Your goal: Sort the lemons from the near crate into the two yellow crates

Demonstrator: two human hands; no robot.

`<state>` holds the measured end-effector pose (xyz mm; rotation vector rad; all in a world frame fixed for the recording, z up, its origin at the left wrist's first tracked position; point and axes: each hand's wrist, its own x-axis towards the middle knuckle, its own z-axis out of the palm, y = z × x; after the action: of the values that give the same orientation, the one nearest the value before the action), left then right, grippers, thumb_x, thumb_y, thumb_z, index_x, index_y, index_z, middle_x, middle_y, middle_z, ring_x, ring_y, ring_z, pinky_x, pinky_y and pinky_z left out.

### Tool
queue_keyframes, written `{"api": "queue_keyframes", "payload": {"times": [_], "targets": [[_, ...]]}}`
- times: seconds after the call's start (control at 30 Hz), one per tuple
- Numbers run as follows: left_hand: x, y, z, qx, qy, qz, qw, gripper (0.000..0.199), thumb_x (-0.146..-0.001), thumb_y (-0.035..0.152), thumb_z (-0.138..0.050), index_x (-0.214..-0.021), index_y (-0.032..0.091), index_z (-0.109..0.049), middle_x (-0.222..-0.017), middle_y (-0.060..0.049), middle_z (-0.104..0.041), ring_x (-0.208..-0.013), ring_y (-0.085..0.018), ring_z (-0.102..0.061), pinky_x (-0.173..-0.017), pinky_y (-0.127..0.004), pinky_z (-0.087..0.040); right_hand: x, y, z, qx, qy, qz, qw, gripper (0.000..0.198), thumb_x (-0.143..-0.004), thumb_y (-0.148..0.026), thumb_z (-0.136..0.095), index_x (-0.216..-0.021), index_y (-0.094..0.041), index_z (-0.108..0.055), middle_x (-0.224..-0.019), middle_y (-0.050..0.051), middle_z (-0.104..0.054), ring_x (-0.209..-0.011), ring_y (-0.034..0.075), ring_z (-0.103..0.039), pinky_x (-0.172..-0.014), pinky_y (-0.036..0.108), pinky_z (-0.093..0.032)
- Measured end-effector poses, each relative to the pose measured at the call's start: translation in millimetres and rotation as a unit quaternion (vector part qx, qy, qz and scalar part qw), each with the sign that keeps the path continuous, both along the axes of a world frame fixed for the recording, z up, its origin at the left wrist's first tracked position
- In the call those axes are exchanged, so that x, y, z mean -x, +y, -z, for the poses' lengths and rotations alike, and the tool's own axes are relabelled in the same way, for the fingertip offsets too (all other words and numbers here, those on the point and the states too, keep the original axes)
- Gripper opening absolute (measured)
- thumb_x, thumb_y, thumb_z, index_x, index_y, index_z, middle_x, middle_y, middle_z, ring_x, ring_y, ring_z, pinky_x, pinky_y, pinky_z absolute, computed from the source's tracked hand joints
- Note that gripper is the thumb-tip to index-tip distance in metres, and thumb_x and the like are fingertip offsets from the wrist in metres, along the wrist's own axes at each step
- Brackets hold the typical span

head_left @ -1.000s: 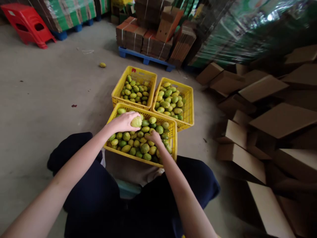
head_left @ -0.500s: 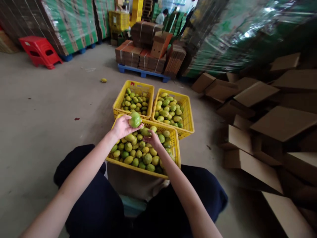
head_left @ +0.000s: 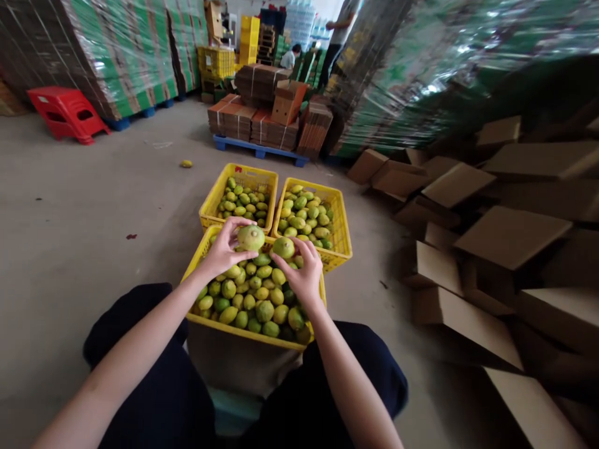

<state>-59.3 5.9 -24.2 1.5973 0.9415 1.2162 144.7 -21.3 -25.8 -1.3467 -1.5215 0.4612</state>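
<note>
My left hand (head_left: 225, 249) is closed around a pale green lemon (head_left: 251, 237), thumb below and fingers above. Another yellow-green lemon (head_left: 283, 247) is pinched in my right hand (head_left: 305, 272). Both fruits are held side by side, a small gap apart, over the near yellow crate (head_left: 219, 326). That crate is full of green and yellow lemons (head_left: 249, 302). Behind it, touching or nearly so, stand a left yellow crate (head_left: 204, 209) and a right yellow crate (head_left: 345, 227), each holding more lemons.
Open cardboard boxes (head_left: 512, 234) lie heaped on the right. A blue pallet (head_left: 259, 149) bears bundled flat cartons. One loose lemon (head_left: 186, 164) and a red stool (head_left: 68, 115) are on the floor at left. Two people (head_left: 344, 31) are at the back among wrapped stacks.
The left hand has turned its lemon, so its end now faces me. My right hand has lifted a lemon from the near crate up beside it. The view has shifted slightly.
</note>
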Motion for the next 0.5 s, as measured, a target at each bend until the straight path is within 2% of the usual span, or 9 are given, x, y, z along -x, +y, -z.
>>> {"api": "queue_keyframes", "payload": {"times": [0.17, 0.27, 0.37, 0.43, 0.5], "targets": [[-10.8, -6.6, 4.5, -0.037, 0.029, 0.047, 0.998, 0.056, -0.073, 0.043, -0.080, -0.117, 0.023, -0.051, -0.133, -0.013, -0.056, -0.128, -0.027, -0.054, -0.110, -0.042, -0.042, -5.9, -4.2, 0.5, -0.074, -0.060, 0.000, 0.995, 0.047, -0.079, -0.052, -0.075, -0.118, -0.026, -0.067, -0.094, 0.004, -0.060, -0.082, 0.020, -0.059, -0.078, 0.036, -0.056], [-11.5, -4.5, 9.1, -0.111, 0.017, 0.031, 0.993, 0.050, -0.073, 0.037, -0.083, -0.115, 0.024, -0.058, -0.132, -0.011, -0.051, -0.128, -0.026, -0.052, -0.109, -0.043, -0.043, -12.1, -2.7, -0.7, -0.110, -0.079, -0.006, 0.991, 0.047, -0.079, -0.052, -0.075, -0.119, -0.028, -0.067, -0.096, 0.004, -0.058, -0.085, 0.021, -0.060, -0.079, 0.038, -0.057], [-8.8, -1.1, 11.5, -0.182, 0.023, 0.008, 0.983, 0.049, -0.071, 0.032, -0.086, -0.115, 0.027, -0.064, -0.124, -0.008, -0.053, -0.123, -0.025, -0.054, -0.107, -0.044, -0.044, -15.1, -1.8, -0.6, -0.143, -0.084, -0.007, 0.986, 0.047, -0.079, -0.051, -0.076, -0.118, -0.027, -0.068, -0.103, 0.007, -0.059, -0.092, 0.023, -0.063, -0.080, 0.041, -0.058], [-6.6, 0.1, 11.5, -0.198, 0.022, 0.012, 0.980, 0.048, -0.072, 0.027, -0.085, -0.116, 0.028, -0.066, -0.119, -0.007, -0.056, -0.118, -0.022, -0.056, -0.106, -0.043, -0.044, -15.1, -1.9, -0.8, -0.150, -0.078, -0.018, 0.985, 0.046, -0.079, -0.050, -0.076, -0.118, -0.026, -0.068, -0.107, 0.009, -0.062, -0.097, 0.025, -0.064, -0.081, 0.041, -0.059], [-4.9, 0.1, 11.1, -0.183, 0.007, 0.023, 0.983, 0.047, -0.071, 0.025, -0.085, -0.115, 0.028, -0.067, -0.119, -0.006, -0.058, -0.117, -0.022, -0.057, -0.107, -0.041, -0.044, -14.1, -2.3, -1.7, -0.134, -0.059, -0.034, 0.989, 0.046, -0.079, -0.049, -0.077, -0.117, -0.026, -0.068, -0.112, 0.009, -0.066, -0.100, 0.026, -0.065, -0.084, 0.042, -0.058]]}}
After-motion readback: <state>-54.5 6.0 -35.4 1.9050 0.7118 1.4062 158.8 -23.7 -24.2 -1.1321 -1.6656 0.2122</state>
